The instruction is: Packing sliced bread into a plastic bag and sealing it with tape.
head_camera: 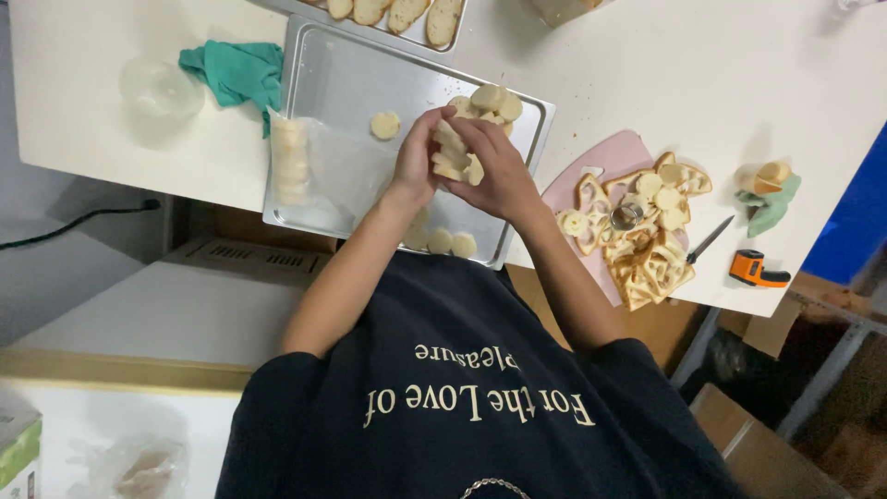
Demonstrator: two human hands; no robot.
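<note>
My left hand and my right hand meet over a metal tray and together grip a short stack of round bread cut-outs. More rounds lie on the tray: one alone, a small pile just beyond my fingers, and a few near the front rim under my wrists. A clear plastic bag holding a column of rounds rests on the tray's left side.
A pink cutting board on the right carries bread scraps with holes and a round metal cutter. Beside it lie a knife and an orange hand tool. A green cloth, a clear tub and a tray of bread slices sit farther back.
</note>
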